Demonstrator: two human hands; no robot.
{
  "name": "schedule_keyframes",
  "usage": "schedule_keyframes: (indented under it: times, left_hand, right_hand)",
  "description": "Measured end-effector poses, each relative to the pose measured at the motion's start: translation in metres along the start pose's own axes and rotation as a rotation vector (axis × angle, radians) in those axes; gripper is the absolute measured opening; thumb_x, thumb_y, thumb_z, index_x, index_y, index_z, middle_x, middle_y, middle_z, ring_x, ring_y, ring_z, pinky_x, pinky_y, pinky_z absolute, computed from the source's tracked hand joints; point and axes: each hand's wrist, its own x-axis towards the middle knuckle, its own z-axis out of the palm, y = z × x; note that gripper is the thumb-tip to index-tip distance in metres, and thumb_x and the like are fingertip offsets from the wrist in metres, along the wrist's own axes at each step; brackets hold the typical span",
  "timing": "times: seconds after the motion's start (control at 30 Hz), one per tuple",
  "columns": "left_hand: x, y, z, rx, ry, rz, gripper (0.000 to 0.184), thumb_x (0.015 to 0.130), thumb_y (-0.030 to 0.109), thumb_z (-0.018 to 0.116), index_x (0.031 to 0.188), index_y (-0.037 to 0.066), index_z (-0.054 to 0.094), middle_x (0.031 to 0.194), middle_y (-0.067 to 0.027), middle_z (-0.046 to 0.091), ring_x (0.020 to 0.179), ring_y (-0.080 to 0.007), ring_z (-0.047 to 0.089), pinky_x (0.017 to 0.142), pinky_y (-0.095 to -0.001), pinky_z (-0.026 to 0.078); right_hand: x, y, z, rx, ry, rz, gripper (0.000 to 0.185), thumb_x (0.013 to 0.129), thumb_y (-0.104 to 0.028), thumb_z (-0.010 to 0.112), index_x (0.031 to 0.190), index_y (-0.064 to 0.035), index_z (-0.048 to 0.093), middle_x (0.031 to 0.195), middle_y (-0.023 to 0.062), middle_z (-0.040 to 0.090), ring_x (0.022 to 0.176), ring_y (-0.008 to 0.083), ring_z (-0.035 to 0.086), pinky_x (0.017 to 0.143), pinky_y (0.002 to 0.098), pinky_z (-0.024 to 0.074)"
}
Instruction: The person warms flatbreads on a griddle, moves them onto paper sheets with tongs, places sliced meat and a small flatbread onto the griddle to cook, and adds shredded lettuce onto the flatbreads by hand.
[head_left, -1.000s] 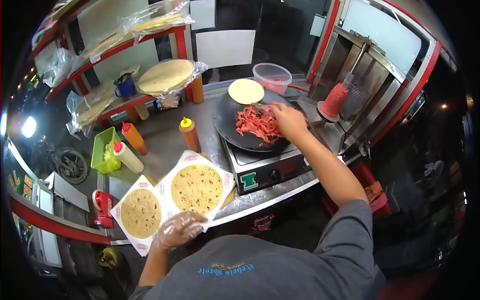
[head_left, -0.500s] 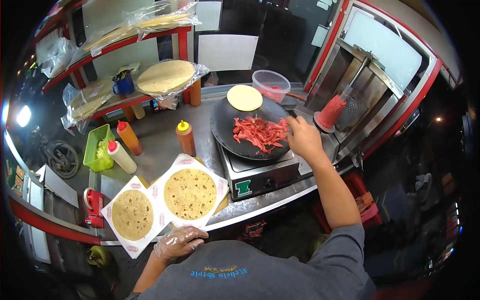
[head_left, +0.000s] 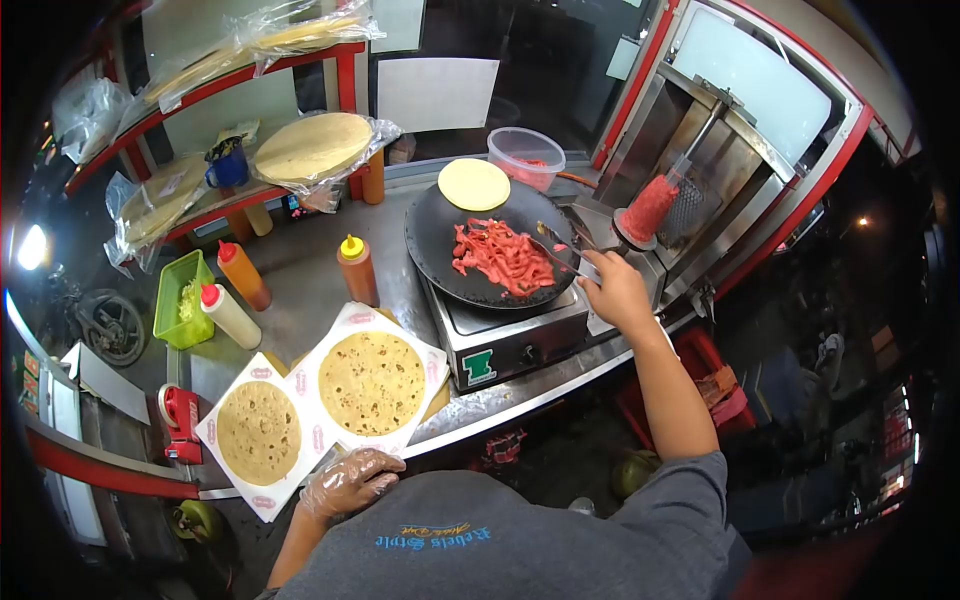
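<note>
My right hand (head_left: 618, 288) is closed on the handle of metal tongs (head_left: 568, 262), whose tips reach the red sliced meat (head_left: 505, 257) on the black round griddle (head_left: 430, 255). A pale flatbread (head_left: 474, 185) lies at the griddle's back edge. My left hand (head_left: 352, 484), in a clear plastic glove, rests by the counter's front edge with its fingers together; whether they hold anything is hidden. Just beyond it, two browned flatbreads, one on the left (head_left: 258, 432) and one on the right (head_left: 371, 383), lie on white printed paper sheets.
Three sauce bottles (head_left: 357, 272) (head_left: 245, 277) (head_left: 231, 318) and a green basket (head_left: 184, 310) of shredded vegetable stand on the left. Behind the griddle is a clear tub (head_left: 526, 160). A meat spit (head_left: 650, 208) stands right. Shelves (head_left: 270, 70) hold bagged flatbreads.
My right hand has drawn back to the right of the meat, and the tongs now show between it and the griddle. The meat is more bunched. My left hand has moved off the paper's edge.
</note>
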Motion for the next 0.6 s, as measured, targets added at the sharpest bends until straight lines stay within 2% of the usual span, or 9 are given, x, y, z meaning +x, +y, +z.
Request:
schedule_keyframes:
  times: [0.1, 0.17, 0.2, 0.23, 0.37, 0.4, 0.5, 0.53, 0.6]
  left_hand:
    - [-0.003, -0.009, 0.007, 0.084, 0.029, 0.079, 0.022, 0.097, 0.018, 0.074, 0.116, 0.006, 0.075, 0.111, -0.0111, 0.076, 0.109, -0.0315, 0.071, 0.096, -0.0422, 0.056]
    - [-0.002, -0.003, 0.006, 0.09, 0.018, 0.05, 0.022, 0.097, 0.018, 0.074, 0.116, 0.007, 0.074, 0.112, -0.0106, 0.075, 0.108, -0.0313, 0.071, 0.096, -0.0426, 0.056]
    - [0.002, 0.002, 0.006, 0.096, 0.012, 0.043, 0.022, 0.097, 0.018, 0.074, 0.116, 0.007, 0.074, 0.112, -0.0104, 0.075, 0.108, -0.0312, 0.071, 0.096, -0.0427, 0.056]
    - [0.007, 0.006, 0.006, 0.101, 0.006, 0.036, 0.022, 0.097, 0.019, 0.074, 0.116, 0.007, 0.074, 0.112, -0.0103, 0.075, 0.108, -0.0312, 0.071, 0.096, -0.0428, 0.056]
    - [0.037, 0.023, 0.011, 0.144, -0.024, 0.222, 0.021, 0.095, 0.015, 0.076, 0.115, 0.008, 0.074, 0.11, -0.0087, 0.076, 0.105, -0.0292, 0.071, 0.091, -0.0415, 0.057]
    - [0.042, 0.026, 0.012, 0.141, -0.016, 0.259, 0.021, 0.095, 0.014, 0.077, 0.115, 0.008, 0.074, 0.109, -0.008, 0.076, 0.103, -0.0287, 0.072, 0.089, -0.0409, 0.057]
    - [0.042, 0.036, 0.008, 0.134, 0.034, 0.264, 0.021, 0.095, 0.013, 0.076, 0.115, 0.008, 0.074, 0.109, -0.008, 0.076, 0.103, -0.0291, 0.072, 0.089, -0.0412, 0.057]
    - [0.037, 0.037, 0.007, 0.153, 0.041, 0.213, 0.02, 0.096, 0.014, 0.075, 0.115, 0.008, 0.074, 0.109, -0.008, 0.076, 0.104, -0.0293, 0.072, 0.091, -0.0415, 0.057]
    - [0.024, 0.021, 0.011, 0.165, 0.066, 0.153, 0.02, 0.097, 0.016, 0.075, 0.115, 0.008, 0.074, 0.11, -0.0084, 0.076, 0.105, -0.0298, 0.071, 0.093, -0.0417, 0.057]
  right_hand:
    - [0.022, 0.054, -0.016, 0.291, 0.063, -0.027, 0.035, 0.091, -0.03, 0.078, 0.113, -0.0023, 0.077, 0.096, 0.0131, 0.076, 0.084, 0.0289, 0.075, 0.075, 0.0436, 0.0582]
    - [0.041, 0.067, -0.049, 0.512, -0.337, 0.484, 0.029, 0.094, -0.03, 0.077, 0.1, -0.0019, 0.08, 0.081, 0.0087, 0.073, 0.06, 0.0163, 0.065, 0.054, 0.0354, 0.0503]
    - [0.048, 0.082, -0.047, 0.602, -0.471, 0.467, 0.025, 0.096, -0.03, 0.075, 0.097, -0.005, 0.081, 0.076, 0.0056, 0.069, 0.046, 0.0103, 0.049, 0.04, 0.0296, 0.0354]
    - [0.058, 0.092, -0.031, 0.772, -0.589, 0.519, 0.025, 0.096, -0.03, 0.075, 0.094, -0.0053, 0.079, 0.073, 0.0062, 0.069, 0.043, 0.008, 0.045, 0.037, 0.0271, 0.0298]
    - [0.084, 0.022, 0.025, 0.92, -0.691, 0.537, 0.036, 0.096, -0.044, 0.078, 0.093, -0.008, 0.074, 0.07, 0.0054, 0.069, 0.04, 0.0055, 0.039, 0.037, 0.0257, 0.0267]
    - [0.096, 0.012, 0.032, 0.778, -0.668, 0.497, 0.035, 0.094, -0.042, 0.08, 0.095, -0.0066, 0.076, 0.071, 0.0051, 0.071, 0.046, 0.0093, 0.05, 0.044, 0.0321, 0.0386]
    - [0.109, 0.0, 0.008, 0.466, -0.3, -0.067, 0.034, 0.091, -0.037, 0.081, 0.101, -0.0055, 0.078, 0.071, 0.0078, 0.072, 0.06, 0.0202, 0.067, 0.059, 0.0396, 0.0515]
    - [0.101, -0.018, -0.026, 0.223, -0.225, -0.1, 0.036, 0.087, -0.033, 0.081, 0.112, -0.0074, 0.078, 0.082, 0.0106, 0.075, 0.083, 0.0323, 0.075, 0.077, 0.0463, 0.0566]
    - [0.081, -0.016, -0.023, 0.046, 0.003, -0.222, 0.037, 0.086, -0.03, 0.082, 0.116, -0.0093, 0.076, 0.092, 0.012, 0.074, 0.089, 0.0359, 0.074, 0.077, 0.0479, 0.0575]
